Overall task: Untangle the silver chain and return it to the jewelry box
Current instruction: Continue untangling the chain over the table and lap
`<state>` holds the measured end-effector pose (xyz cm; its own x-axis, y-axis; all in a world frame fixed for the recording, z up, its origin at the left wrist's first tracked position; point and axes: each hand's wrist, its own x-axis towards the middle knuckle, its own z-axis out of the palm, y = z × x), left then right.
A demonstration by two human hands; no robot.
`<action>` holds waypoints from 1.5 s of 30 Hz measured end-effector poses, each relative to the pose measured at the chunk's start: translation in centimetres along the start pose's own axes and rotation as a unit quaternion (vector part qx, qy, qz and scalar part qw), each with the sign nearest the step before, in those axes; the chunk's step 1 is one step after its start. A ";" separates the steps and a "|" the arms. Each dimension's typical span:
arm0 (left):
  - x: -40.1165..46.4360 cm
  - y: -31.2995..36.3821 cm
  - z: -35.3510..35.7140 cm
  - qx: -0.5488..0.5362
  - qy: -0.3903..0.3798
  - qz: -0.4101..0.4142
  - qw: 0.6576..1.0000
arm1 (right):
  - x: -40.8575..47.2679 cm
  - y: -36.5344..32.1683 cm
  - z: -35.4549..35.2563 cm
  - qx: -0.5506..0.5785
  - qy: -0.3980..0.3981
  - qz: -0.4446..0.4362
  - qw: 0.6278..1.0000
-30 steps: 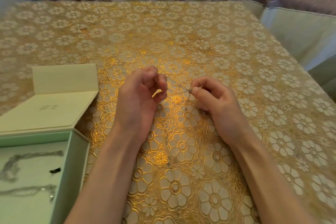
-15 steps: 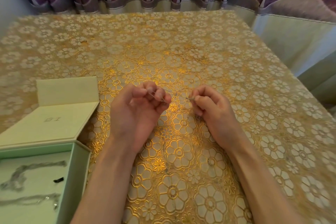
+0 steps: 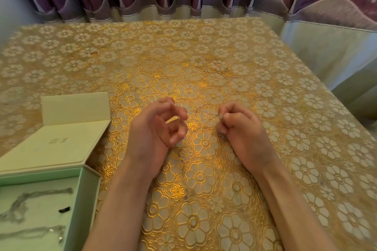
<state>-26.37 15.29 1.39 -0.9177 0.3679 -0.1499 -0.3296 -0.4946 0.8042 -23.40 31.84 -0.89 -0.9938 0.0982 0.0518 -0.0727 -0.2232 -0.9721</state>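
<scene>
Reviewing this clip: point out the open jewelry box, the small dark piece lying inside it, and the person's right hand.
jewelry box (image 3: 89, 199), head view, on its right-hand wall.
small dark piece (image 3: 64, 209), head view, on its middle.
right hand (image 3: 241, 134), head view, on the back of the hand.

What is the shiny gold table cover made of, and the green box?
The table cover looks like plastic or vinyl lace: glossy gold flower outlines catch the light. The green box seems to be stiff card with a matte finish, judging by its flat walls and sharp folded edges. Neither is certain.
</scene>
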 end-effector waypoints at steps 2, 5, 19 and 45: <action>0.0 0.0 0.0 0.040 0.013 0.021 0.999 | 0.0 0.0 -0.2 0.023 -0.009 0.001 1.000; 0.0 0.0 0.1 0.040 0.011 0.039 0.998 | 0.0 -0.1 -0.2 0.034 -0.009 0.005 0.999; -0.3 0.3 0.1 0.087 -0.004 0.128 0.988 | -0.2 -0.1 0.9 -0.150 0.023 -0.038 0.988; -0.2 0.0 -0.3 0.172 0.017 0.184 0.968 | -0.3 -0.3 0.6 -0.108 -0.002 -0.013 0.994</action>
<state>-26.24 15.03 1.23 -0.9675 0.1877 0.1697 0.1096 -0.2938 0.9496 -23.15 31.29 -0.51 -0.9923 0.0971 0.0771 -0.0782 -0.0075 -0.9969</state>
